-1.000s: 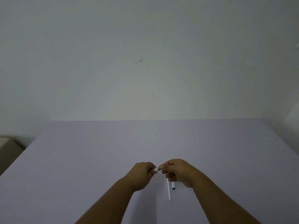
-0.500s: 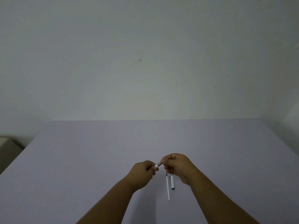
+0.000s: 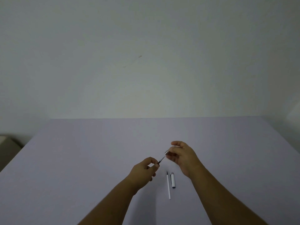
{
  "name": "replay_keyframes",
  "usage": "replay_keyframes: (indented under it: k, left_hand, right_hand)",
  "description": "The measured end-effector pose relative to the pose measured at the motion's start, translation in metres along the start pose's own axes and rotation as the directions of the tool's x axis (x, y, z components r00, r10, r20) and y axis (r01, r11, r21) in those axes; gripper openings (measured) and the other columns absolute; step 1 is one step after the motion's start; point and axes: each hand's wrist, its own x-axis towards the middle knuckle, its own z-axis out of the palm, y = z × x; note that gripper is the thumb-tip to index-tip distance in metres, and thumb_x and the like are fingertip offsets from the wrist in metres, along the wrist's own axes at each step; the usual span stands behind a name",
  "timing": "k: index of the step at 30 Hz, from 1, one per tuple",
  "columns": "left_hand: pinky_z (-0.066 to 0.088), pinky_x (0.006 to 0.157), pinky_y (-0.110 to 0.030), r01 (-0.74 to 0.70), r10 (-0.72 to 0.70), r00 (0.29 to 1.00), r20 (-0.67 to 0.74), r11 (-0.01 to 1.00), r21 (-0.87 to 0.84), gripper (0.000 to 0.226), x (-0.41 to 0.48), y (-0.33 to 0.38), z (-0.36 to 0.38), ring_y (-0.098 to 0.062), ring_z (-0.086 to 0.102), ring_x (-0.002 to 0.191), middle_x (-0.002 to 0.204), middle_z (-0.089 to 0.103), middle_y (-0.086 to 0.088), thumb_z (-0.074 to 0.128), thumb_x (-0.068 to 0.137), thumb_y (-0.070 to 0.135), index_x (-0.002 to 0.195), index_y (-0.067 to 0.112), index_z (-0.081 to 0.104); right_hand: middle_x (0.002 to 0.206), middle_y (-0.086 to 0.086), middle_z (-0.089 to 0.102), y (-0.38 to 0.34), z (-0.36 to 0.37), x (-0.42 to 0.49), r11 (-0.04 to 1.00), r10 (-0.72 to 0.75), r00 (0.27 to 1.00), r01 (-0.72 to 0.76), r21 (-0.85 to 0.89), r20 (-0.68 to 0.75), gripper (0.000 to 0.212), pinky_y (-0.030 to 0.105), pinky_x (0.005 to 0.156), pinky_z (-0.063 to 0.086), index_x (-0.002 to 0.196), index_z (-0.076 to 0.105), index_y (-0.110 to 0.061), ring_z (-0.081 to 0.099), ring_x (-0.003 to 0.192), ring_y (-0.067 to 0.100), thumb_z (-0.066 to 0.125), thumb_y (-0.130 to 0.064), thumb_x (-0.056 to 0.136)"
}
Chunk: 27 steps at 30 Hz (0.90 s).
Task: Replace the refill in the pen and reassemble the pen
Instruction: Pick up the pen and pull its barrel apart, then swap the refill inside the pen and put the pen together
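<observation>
Our left hand (image 3: 144, 169) pinches the thin dark refill (image 3: 161, 160); our right hand (image 3: 181, 154) grips the silvery pen barrel (image 3: 167, 152); the slim white spare refill (image 3: 168, 186) and white cap (image 3: 173, 180) lie on the lilac desk (image 3: 81, 159); a loose pinch may drop it.

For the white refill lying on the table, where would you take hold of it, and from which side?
Grip the white refill at mid-length, coming from above with fingers on its left and right sides. It lies flat, thin and long, dark tip pointing away. The pen cap lies close on its right near the far end, so a grip nearer the person seems clearer.
</observation>
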Motion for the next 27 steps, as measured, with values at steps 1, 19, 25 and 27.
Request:
replay_keyframes:
  k: [1, 19, 25, 27]
  left_hand:
    - [0.044, 0.058, -0.017, 0.02, -0.02, 1.0, 0.0, 1.0, -0.022, 0.013, 0.001, -0.002, 0.001, -0.01, 0.055, 0.066, 0.08, 0.062, 0.0, 0.049, 0.093, 0.038, 0.091, 0.033, 0.06]
    - [0.055, 0.064, -0.025, 0.315, -0.316, 0.948, 0.045, 0.906, -0.284, 0.021, 0.02, -0.04, 0.043, -0.02, 0.063, 0.075, 0.091, 0.067, -0.008, 0.048, 0.095, 0.021, 0.11, 0.02, 0.063]
    - [0.053, 0.06, -0.023, 0.322, -0.321, 0.946, 0.048, 0.908, -0.269, 0.022, 0.019, -0.036, 0.047, -0.019, 0.062, 0.073, 0.092, 0.068, -0.008, 0.048, 0.096, 0.02, 0.113, 0.019, 0.061]
    - [0.053, 0.059, -0.023, 0.323, -0.321, 0.946, 0.052, 0.908, -0.265, 0.021, 0.019, -0.034, 0.049, -0.019, 0.062, 0.072, 0.092, 0.068, -0.008, 0.048, 0.096, 0.021, 0.113, 0.019, 0.061]
  right_hand:
    - [0.076, 0.014, 0.065, -0.002, -0.003, 0.003, 0.998, -0.012, 0.999, 0.015, 0.062, -0.053, 0.02, 0.031, 0.066, 0.055, 0.096, 0.057, -0.008, 0.064, 0.07, 0.024, 0.053, 0.008, 0.085]
    - [0.063, 0.007, 0.062, 0.09, -0.056, 0.012, 0.401, 0.046, 0.981, -0.191, -0.896, -0.188, 0.021, 0.024, 0.061, 0.042, 0.056, 0.061, -0.013, 0.059, 0.074, 0.022, 0.059, -0.002, 0.073]
    - [0.102, 0.023, 0.07, 0.094, -0.058, 0.009, 0.504, 0.01, 0.978, -0.184, -0.844, -0.207, 0.02, 0.036, 0.088, 0.05, 0.095, 0.07, 0.005, 0.065, 0.096, 0.034, 0.058, -0.008, 0.085]
    - [0.108, 0.02, 0.07, 0.094, -0.059, 0.007, 0.538, 0.016, 0.977, -0.189, -0.822, -0.214, 0.022, 0.036, 0.093, 0.049, 0.103, 0.068, 0.001, 0.064, 0.1, 0.032, 0.056, -0.009, 0.088]
